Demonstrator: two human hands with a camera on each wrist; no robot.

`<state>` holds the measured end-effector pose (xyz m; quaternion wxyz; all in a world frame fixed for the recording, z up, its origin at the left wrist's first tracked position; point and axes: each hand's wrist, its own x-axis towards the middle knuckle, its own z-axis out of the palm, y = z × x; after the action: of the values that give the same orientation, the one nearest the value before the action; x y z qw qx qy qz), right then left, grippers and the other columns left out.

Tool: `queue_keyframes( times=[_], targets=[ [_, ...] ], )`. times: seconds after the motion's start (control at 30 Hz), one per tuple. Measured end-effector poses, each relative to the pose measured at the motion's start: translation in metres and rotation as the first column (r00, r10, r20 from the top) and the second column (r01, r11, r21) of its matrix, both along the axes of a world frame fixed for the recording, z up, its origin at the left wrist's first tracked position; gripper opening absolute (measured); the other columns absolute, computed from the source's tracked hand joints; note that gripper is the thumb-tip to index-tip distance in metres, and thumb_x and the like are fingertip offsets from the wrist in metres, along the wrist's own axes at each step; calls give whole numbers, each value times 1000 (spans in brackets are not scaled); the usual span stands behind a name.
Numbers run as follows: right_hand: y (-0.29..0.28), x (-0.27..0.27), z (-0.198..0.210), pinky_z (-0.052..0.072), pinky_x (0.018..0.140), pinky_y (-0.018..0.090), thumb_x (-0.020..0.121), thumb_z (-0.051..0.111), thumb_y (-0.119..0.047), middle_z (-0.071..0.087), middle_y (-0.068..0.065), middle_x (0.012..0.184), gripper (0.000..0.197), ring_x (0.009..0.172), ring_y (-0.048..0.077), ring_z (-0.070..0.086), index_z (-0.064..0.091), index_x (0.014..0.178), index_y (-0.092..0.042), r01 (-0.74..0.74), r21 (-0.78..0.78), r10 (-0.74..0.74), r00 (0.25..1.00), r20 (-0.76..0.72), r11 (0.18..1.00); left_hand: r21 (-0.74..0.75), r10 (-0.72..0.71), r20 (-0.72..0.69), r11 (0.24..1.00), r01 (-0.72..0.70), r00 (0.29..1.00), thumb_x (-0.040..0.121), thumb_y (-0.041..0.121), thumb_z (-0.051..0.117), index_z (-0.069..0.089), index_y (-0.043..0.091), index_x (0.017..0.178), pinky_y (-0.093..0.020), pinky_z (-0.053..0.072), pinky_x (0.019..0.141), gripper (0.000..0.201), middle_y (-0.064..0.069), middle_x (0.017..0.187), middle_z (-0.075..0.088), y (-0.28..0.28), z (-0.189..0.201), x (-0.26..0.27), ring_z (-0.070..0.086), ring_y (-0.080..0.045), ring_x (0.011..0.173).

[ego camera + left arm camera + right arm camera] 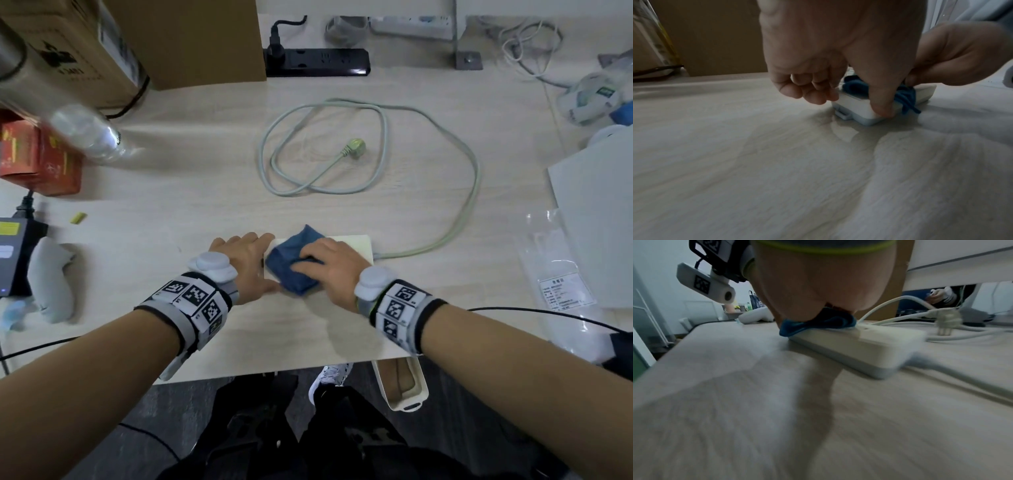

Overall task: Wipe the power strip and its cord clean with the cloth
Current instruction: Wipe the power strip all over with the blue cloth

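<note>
A white power strip [356, 248] lies flat near the table's front edge. My left hand [265, 262] grips its left end, thumb [881, 107] on the near edge and curled fingers [812, 94] on the far side. On the strip's top sits a folded blue cloth [291, 269], pressed down and held by my right hand [310, 270] with curled fingers. The right wrist view shows the cloth [818, 324] bunched under my palm on the strip [869, 344]. The grey-white cord [387, 144] leaves the strip's right end and loops across the table to its plug [356, 148].
A black power strip [318, 61] and a cardboard box [191, 41] stand at the back. On the left are a red box [37, 157], a plastic bottle [85, 130] and a grey controller [51, 277]. A white board [599, 212] and a plastic bag [555, 274] lie on the right.
</note>
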<state>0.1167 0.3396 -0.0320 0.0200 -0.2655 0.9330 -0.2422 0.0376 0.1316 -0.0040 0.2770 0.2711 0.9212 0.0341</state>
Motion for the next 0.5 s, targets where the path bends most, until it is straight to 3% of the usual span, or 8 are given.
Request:
queue_keyframes(
  times=[0.1,0.2,0.3,0.4,0.5],
  targets=[
    [51,6,0,49,70,36,74,60,-4,66,14,95,27,83,32,56,73,98,-7,77,13,-76,996,-39,997,-38,6,33,999,-5,999,70,63,63,35,35,115,-34,33,76,59,13,91,54,1,3,-1,56,-17,81],
    [73,9,3,46,65,30,81,58,-9,64,11,85,18,72,32,57,73,90,-7,227,43,-228,973,25,973,-66,32,85,997,-27,996,73,59,63,31,35,115,-33,37,70,58,14,82,56,3,6,0,57,-17,71],
    [53,1,0,49,64,34,77,59,-5,62,15,79,15,68,36,59,72,84,-5,284,11,-283,954,94,959,-63,81,127,995,-74,989,74,56,66,29,36,118,-29,42,56,61,13,74,53,3,9,1,55,-15,62],
    [17,-9,-4,48,63,33,82,53,-8,59,15,81,18,69,34,57,70,86,-5,286,-57,-279,955,104,956,-61,92,146,995,-84,985,74,54,67,26,34,125,-31,45,57,68,8,81,56,4,8,1,57,-18,66],
    [-24,-19,-8,48,64,35,78,62,0,58,17,85,13,71,34,55,69,88,-3,293,-100,-285,955,82,951,-80,99,124,993,-90,987,74,57,66,27,33,127,-30,44,57,70,5,79,57,5,7,2,56,-20,65]
  ],
)
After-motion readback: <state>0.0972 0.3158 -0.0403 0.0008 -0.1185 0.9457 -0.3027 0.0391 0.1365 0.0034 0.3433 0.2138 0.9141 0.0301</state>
